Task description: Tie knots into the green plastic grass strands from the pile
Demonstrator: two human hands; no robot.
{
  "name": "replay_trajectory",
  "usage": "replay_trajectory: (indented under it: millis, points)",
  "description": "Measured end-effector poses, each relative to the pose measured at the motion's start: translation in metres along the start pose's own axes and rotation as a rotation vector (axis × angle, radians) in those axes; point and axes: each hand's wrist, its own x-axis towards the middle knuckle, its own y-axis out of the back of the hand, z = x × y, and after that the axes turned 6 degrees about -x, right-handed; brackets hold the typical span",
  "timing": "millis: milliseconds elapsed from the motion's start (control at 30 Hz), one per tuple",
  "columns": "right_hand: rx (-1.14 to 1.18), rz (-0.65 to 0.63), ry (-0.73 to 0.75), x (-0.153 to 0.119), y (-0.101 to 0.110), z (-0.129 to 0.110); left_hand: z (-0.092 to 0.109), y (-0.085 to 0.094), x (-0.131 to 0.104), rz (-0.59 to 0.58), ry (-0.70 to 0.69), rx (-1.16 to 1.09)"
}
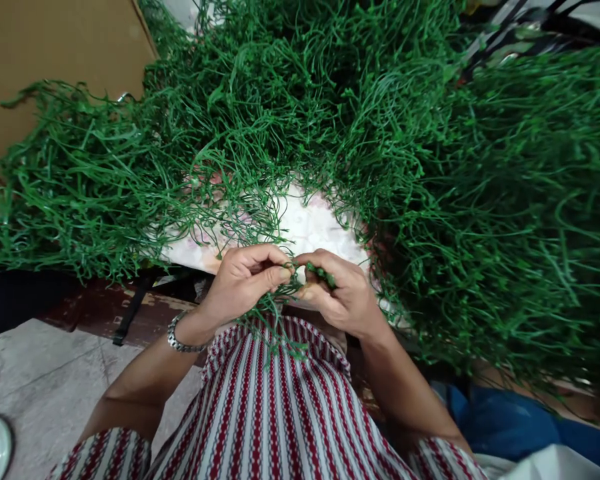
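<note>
Close to the table's front edge, both hands meet over my lap. My left hand (250,281) pinches a small bunch of thin green stems (270,317) between thumb and forefinger, and the stems' ends hang down over the striped apron. My right hand (341,292) is closed around a short cluster of green stems, its thumb and forefinger nearly touching the left fingertips. Whether the stems are real or plastic I cannot tell. A great heap of the same curly green stems (300,87) spreads across the table beyond the hands.
A pale flower-patterned cover (313,223) shows on the table between the heaps. More stems pile up at the left (75,193) and right (520,220). A brown cardboard box (55,47) stands at the back left. Blue cloth (510,423) lies low at the right.
</note>
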Motion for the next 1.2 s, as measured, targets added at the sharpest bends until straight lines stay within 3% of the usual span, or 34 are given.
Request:
replay_trajectory:
  millis: [267, 433, 567, 733, 833, 967, 1033, 1100, 1200]
  points:
    - [0.023, 0.029, 0.009, -0.002, -0.005, 0.005, -0.001, -0.009, 0.0, 0.008, -0.094, -0.032]
    - [0.096, 0.129, 0.075, -0.005, -0.014, 0.005, -0.005, -0.012, 0.002, -0.021, -0.156, -0.172]
    - [0.228, 0.125, 0.09, -0.004, -0.019, 0.007, -0.01, -0.018, 0.002, 0.007, -0.122, -0.402]
    - [0.407, 0.074, 0.092, -0.002, -0.017, 0.009, -0.014, -0.022, 0.001, -0.057, -0.033, -0.623]
    - [0.506, 0.053, 0.058, -0.005, -0.018, 0.011, -0.008, -0.019, 0.003, -0.094, -0.001, -0.722]
    - [0.596, 0.057, -0.031, -0.009, -0.02, 0.016, 0.007, -0.012, 0.009, -0.018, -0.116, -0.713]
    - [0.561, 0.155, -0.034, -0.007, -0.016, 0.019, 0.011, -0.009, 0.011, -0.025, -0.106, -0.6]
    - [0.522, 0.351, -0.012, -0.003, -0.007, 0.021, 0.012, -0.007, 0.013, -0.01, -0.086, -0.538]
    - [0.554, 0.657, -0.011, 0.003, 0.01, 0.019, 0.009, -0.005, 0.015, 0.102, -0.109, -0.503]
